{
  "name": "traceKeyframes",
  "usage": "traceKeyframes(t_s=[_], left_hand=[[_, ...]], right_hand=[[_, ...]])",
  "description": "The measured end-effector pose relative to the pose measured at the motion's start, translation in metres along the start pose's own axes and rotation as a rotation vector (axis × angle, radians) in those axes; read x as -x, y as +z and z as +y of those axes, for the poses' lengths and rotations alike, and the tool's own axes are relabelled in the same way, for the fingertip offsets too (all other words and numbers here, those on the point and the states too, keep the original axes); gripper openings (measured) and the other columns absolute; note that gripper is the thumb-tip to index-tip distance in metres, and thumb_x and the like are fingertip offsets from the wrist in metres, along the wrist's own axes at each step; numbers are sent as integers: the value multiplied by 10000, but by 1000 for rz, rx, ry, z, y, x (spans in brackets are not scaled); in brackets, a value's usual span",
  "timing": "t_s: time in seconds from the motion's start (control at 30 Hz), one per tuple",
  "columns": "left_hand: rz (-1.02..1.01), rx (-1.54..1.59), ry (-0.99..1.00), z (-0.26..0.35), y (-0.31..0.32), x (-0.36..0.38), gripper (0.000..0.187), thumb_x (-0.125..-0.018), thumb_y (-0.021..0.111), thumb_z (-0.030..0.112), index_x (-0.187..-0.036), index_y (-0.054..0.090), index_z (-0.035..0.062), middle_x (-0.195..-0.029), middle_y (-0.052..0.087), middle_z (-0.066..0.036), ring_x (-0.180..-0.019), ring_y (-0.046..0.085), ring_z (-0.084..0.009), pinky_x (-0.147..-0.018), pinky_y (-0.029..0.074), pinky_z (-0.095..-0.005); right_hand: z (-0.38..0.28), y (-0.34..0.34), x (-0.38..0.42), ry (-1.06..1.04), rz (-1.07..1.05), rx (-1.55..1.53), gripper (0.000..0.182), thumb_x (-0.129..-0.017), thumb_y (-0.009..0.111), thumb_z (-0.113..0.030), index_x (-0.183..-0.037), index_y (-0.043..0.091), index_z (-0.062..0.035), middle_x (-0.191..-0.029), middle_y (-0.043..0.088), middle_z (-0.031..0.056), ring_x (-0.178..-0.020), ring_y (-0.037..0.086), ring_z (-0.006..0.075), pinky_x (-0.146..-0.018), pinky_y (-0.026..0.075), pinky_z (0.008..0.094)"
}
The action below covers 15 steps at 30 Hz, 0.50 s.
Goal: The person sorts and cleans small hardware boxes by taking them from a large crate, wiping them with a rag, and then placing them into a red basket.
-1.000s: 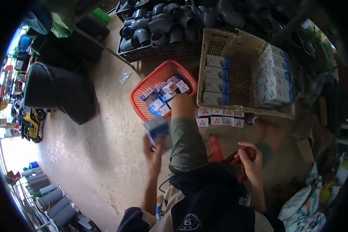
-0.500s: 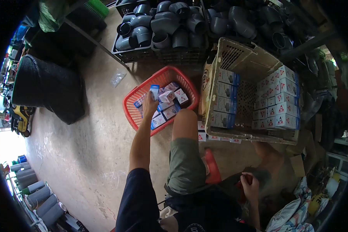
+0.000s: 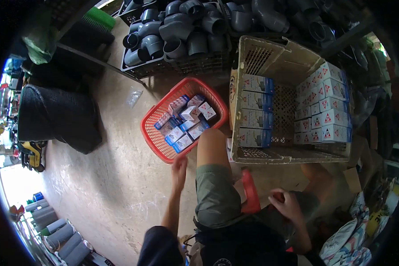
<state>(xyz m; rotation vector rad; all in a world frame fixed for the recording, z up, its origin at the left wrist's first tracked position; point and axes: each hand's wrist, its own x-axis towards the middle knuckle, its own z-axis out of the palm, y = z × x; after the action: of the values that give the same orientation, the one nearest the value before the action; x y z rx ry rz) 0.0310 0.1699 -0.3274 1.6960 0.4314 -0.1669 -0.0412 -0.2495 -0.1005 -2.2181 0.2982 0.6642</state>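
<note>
My left hand hangs over the concrete floor just below the rim of a red plastic basket, fingers loose and holding nothing. In the basket lie several small white-and-blue boxes in a jumble. My right hand rests low by my lap, closed around something red that is mostly hidden. My bare knee and green shorts sit between the two hands.
A beige crate at right holds stacked rows of the same boxes. Black crates of grey pipe elbows stand behind. A black mesh roll lies at left, grey pipes at lower left, a red stool beneath me.
My left hand carried a box up to the red basket, left it there, and has drawn back empty toward me. The right hand has barely moved.
</note>
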Motion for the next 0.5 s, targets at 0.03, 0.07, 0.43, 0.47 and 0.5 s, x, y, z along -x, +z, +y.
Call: traceKeyframes(t_s=[0.03,0.07,0.43,0.47,0.5], left_hand=[[8,51,-85,7,-3,41,311,-1030,604,249,-1222,645,8,-1063,686,-35,-978,615,-114,-834,489,-288],[23,34,-185,29,-2,76,335,-1044,586,282,-1240,644,17,-1088,686,-40,-991,615,-123,-850,491,-297],[2,-292,-117,131,60,131,639,-1088,336,400,-1543,303,-47,-1569,371,-253,-1440,386,-377,-1201,282,-433],[42,-416,66,152,74,116,600,-1089,378,348,-1536,316,-47,-1559,384,-255,-1438,388,-379,-1196,294,-437],[100,-506,303,175,84,104,538,-1051,464,237,-1497,373,-49,-1494,450,-246,-1398,434,-366,-1164,338,-437]], right_hand=[[-6,-4,-15,0,-84,18,305,-903,730,-281,-1060,690,-22,-787,680,138,-760,700,247,-715,537,356],[-10,-7,-30,-2,-164,36,305,-906,721,-289,-1052,688,-23,-806,687,149,-780,709,269,-721,539,368],[65,74,-119,-321,-465,459,359,-829,712,-353,-1079,704,-96,-970,729,162,-929,698,369,-829,550,474],[56,72,-120,-315,-492,481,363,-823,713,-358,-1084,710,-105,-984,734,160,-939,702,366,-841,553,476],[50,70,-121,-334,-470,423,344,-823,707,-347,-1060,723,-97,-985,734,168,-951,704,366,-833,556,478]])
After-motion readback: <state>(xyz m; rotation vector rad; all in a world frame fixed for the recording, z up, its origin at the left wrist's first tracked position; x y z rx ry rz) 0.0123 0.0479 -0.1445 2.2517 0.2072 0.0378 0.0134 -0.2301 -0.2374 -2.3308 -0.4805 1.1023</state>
